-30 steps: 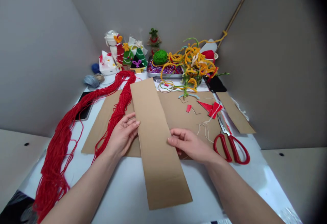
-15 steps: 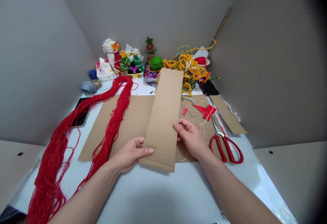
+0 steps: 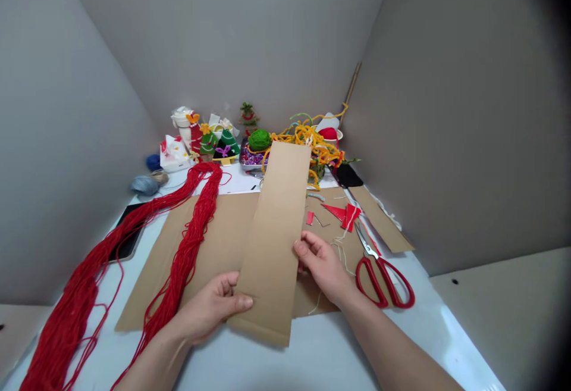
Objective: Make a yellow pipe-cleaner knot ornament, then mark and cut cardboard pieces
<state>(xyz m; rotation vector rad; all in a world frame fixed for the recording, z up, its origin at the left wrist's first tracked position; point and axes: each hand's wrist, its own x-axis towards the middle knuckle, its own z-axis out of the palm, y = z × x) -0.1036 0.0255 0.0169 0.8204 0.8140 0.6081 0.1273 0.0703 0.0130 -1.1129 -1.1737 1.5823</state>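
I hold a long brown cardboard strip [image 3: 274, 236] lifted above the table, its far end pointing away from me. My left hand [image 3: 209, 307] grips its near left corner, thumb on top. My right hand [image 3: 323, 266] pinches its right edge about halfway up. Under the strip lies a large flat cardboard sheet [image 3: 218, 242]. A thick bundle of red yarn [image 3: 178, 260] runs across the sheet's left part and down the table's left side.
Red-handled scissors [image 3: 379, 272] lie right of my right hand. Red paper scraps [image 3: 345, 213] and a narrow cardboard piece [image 3: 381, 219] sit beyond them. Craft ornaments [image 3: 209, 141], a green yarn ball [image 3: 259, 139], tangled orange cord [image 3: 314, 141] and a dark phone [image 3: 127, 241] line the back and left. Grey walls enclose the table.
The strip was lifted off the table and swung to point away from me. My left hand slid down to its near corner. The camera tilted upward.
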